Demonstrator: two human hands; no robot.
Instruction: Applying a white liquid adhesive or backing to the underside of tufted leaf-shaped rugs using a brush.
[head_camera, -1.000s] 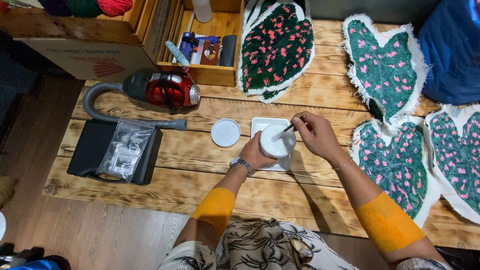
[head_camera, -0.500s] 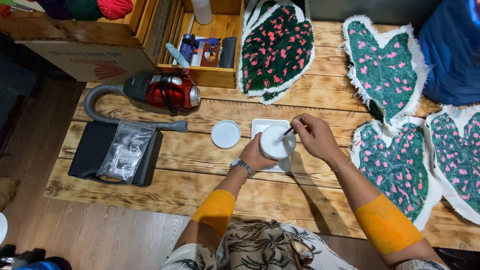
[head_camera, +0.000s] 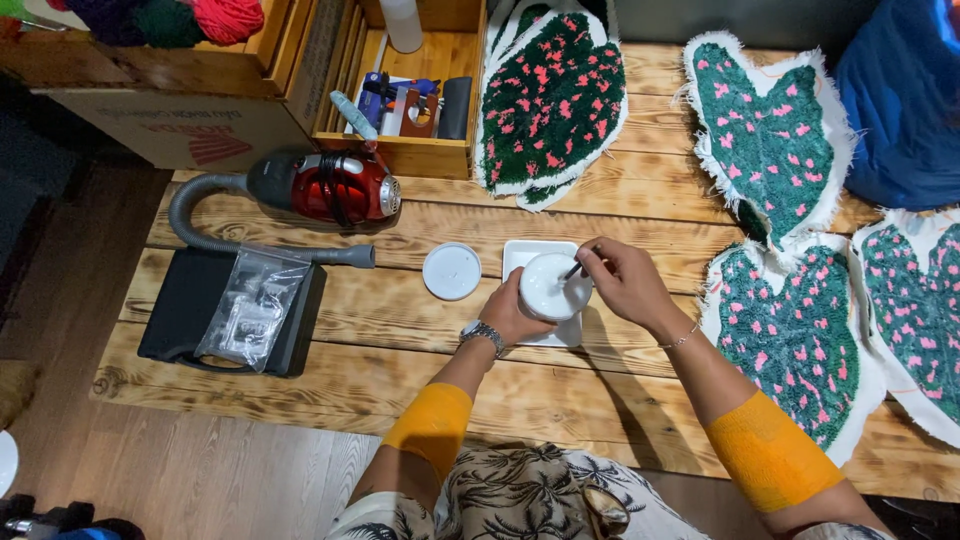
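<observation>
While both hands work at the middle of the wooden table (head_camera: 300, 400), the scene spreads out on either side of them. Far left, a black case (head_camera: 175, 320) lies flat with a clear plastic bag (head_camera: 250, 305) resting on top of it. Just above, a small red vacuum cleaner (head_camera: 335, 187) sits with its grey hose (head_camera: 215, 240) curling down and running right along the planks. Behind it stand a cardboard box (head_camera: 170, 125) and a wooden crate (head_camera: 400, 150) holding small tools and a white bottle. A round white lid (head_camera: 452, 271) lies flat on the table, just beside a white square tray (head_camera: 528, 255) but apart from it.

Over that tray, the left hand (head_camera: 510, 312), a watch at its wrist, is wrapped around a white round container (head_camera: 553, 287), gripping it from the left side. The right hand (head_camera: 625, 285) is pinched narrowly on a thin dark stick (head_camera: 577, 268), whose tip dips into the container's white contents. Both forearms wear orange sleeves.

Above the tray lies a dark green tufted rug piece (head_camera: 550, 100) with pink flecks. Further right, three teal tufted pieces (head_camera: 765, 135) with pink flecks and frayed white edges lie near one another, and a blue bag (head_camera: 900, 100) sits at the top right corner.
</observation>
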